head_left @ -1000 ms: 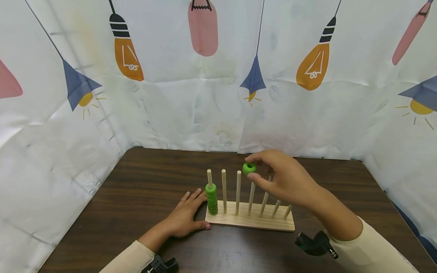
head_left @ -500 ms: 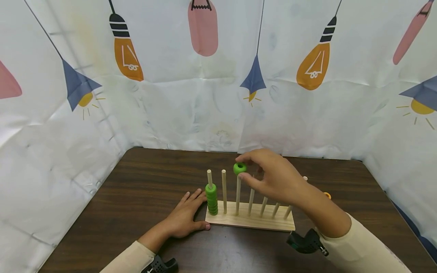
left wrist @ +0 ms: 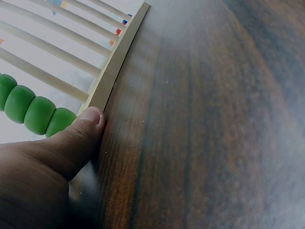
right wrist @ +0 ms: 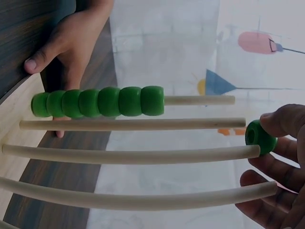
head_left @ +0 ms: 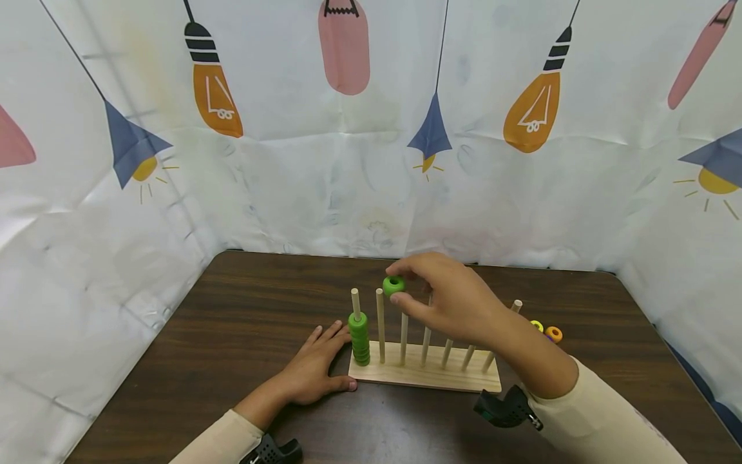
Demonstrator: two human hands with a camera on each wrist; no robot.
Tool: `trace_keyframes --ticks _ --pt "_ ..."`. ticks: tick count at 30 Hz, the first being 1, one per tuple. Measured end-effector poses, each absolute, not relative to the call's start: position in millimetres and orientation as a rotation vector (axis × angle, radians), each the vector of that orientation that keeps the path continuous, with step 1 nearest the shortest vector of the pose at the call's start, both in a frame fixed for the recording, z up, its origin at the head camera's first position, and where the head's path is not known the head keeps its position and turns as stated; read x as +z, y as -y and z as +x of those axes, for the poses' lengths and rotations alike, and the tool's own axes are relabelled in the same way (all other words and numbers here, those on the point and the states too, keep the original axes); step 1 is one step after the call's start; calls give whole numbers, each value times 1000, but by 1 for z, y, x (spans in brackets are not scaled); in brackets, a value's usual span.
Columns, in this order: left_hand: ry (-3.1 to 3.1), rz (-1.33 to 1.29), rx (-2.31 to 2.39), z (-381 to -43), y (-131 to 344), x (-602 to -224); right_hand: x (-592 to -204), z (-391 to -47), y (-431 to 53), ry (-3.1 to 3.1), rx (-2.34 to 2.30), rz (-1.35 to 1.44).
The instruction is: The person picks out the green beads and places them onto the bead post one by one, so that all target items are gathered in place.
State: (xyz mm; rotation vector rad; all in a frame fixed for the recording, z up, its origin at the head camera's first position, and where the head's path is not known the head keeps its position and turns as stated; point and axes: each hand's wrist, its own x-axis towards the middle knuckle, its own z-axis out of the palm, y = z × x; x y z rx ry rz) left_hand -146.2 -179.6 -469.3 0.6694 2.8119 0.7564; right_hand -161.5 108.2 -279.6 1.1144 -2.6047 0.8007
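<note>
A wooden bead rack with a row of upright pegs has a pale base (head_left: 429, 376). Green beads (head_left: 359, 338) are stacked on its leftmost peg, whose top shows bare. My right hand (head_left: 449, 296) pinches one green bead (head_left: 393, 285) between thumb and fingers, near the tops of the second and third pegs. In the right wrist view that bead (right wrist: 261, 137) is apart from the stack, its hole facing the pegs. My left hand (head_left: 315, 370) rests on the table at the rack's left end, fingers extended. Its thumb (left wrist: 88, 121) touches the base's front corner.
Loose beads, yellow (head_left: 536, 325) and orange (head_left: 554, 334), lie on the dark wooden table (head_left: 278, 290) right of the rack, partly hidden by my right forearm. A printed white curtain (head_left: 371, 193) hangs behind the table.
My right hand has moved left with the green bead, from near the fourth peg toward the second. Loose beads on the right have come into sight. My left hand has stayed put.
</note>
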Motion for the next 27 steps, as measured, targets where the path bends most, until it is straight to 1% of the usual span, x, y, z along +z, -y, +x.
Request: trace_keyframes --ticks 27 --pt "-2791 686 786 -146 182 -469 -273 -165 -76 2615 829 1199"
